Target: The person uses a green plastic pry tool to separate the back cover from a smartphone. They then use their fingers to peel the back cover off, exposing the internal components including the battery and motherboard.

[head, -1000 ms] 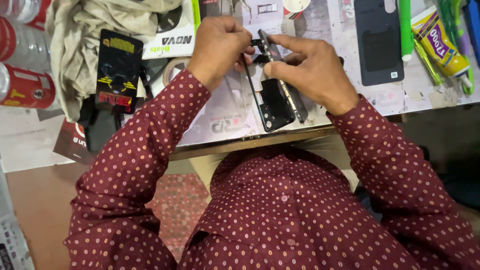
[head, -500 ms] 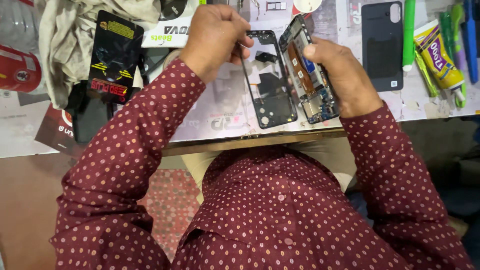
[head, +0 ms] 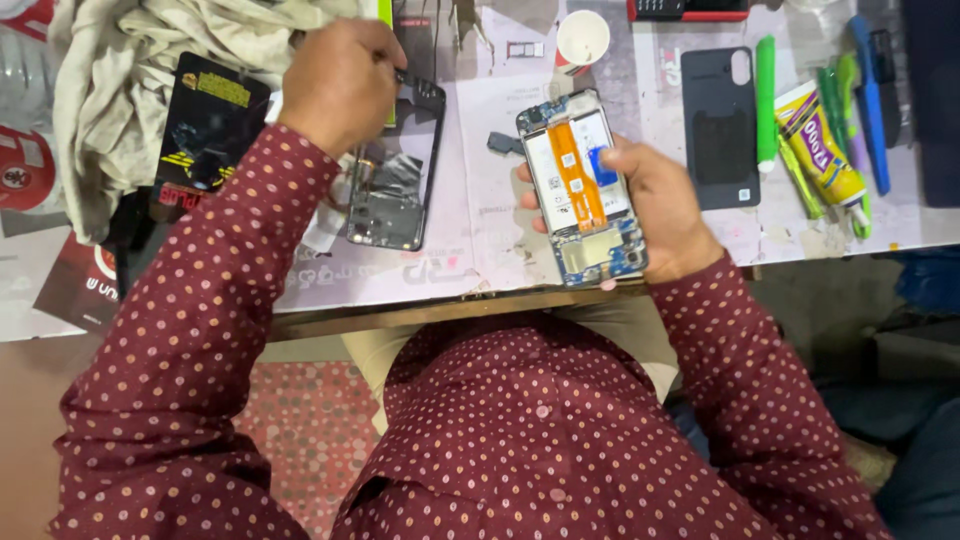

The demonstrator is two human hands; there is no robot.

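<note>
My right hand [head: 655, 205] grips an opened phone body [head: 580, 185], face down, with its circuit board, an orange flex cable and a blue tab showing. It is held just above the work table [head: 480, 270] near the front edge. My left hand [head: 340, 85] is shut on the top end of a dark phone middle frame [head: 395, 180], which lies to the left of the phone, its lower end on the table. A small dark part [head: 503, 142] lies between the two pieces.
A black phone back cover [head: 718, 125] lies right of the phone. Beside it are a green tool [head: 766, 100], a yellow glue tube [head: 825, 150] and a blue tool [head: 868, 100]. A crumpled cloth [head: 130, 80] and black packets [head: 205, 125] sit at left. A small white cup [head: 583, 40] stands at the back.
The two phone pieces have come apart. My left hand carried the dark frame to the left, and my right hand turned the phone body flat so its inside faces up.
</note>
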